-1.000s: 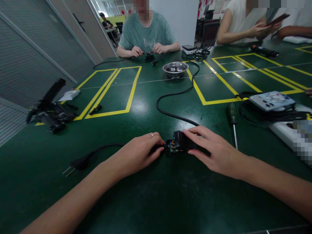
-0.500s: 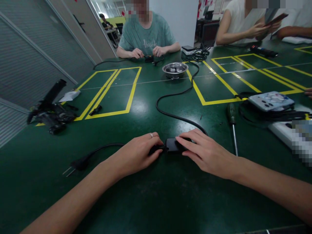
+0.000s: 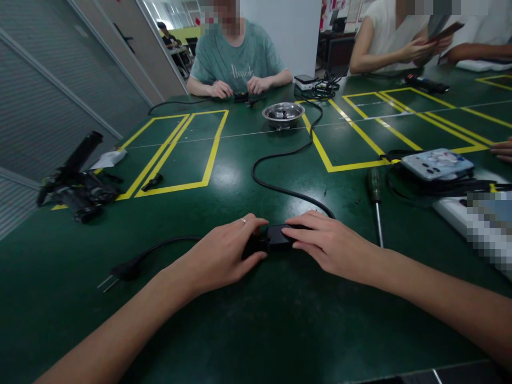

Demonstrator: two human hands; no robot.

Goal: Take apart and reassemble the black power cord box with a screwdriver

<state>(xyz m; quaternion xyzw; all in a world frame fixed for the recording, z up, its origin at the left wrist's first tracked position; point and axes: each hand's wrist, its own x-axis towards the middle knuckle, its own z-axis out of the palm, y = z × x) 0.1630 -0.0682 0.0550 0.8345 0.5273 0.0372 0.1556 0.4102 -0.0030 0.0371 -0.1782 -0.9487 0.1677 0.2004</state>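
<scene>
A black power adapter [image 3: 279, 237] lies on the green table in front of me, a cord at each end. My right hand [image 3: 320, 240] holds its right part, fingers on top and at the near side. At the left end my left hand [image 3: 230, 248] is open, thumb and forefinger spread around the dark cord end there, which is partly in shadow. From under that hand the cord runs left to a two-pin plug [image 3: 124, 271] lying on the table. A black cable [image 3: 276, 186] winds away from the right hand toward the far side.
A screwdriver [image 3: 375, 192] lies to the right, beside a phone [image 3: 438, 162] and a white power strip [image 3: 452, 213]. A metal bowl [image 3: 283, 114] stands farther back. Black gear [image 3: 84, 192] is at left. Across the table a co-worker [image 3: 240, 58] handles a small black item; another person sits right.
My left thumb and forefinger have spread apart, loosening from the cord end. The right hand stays on the adapter. The whole view has shifted slightly.
</scene>
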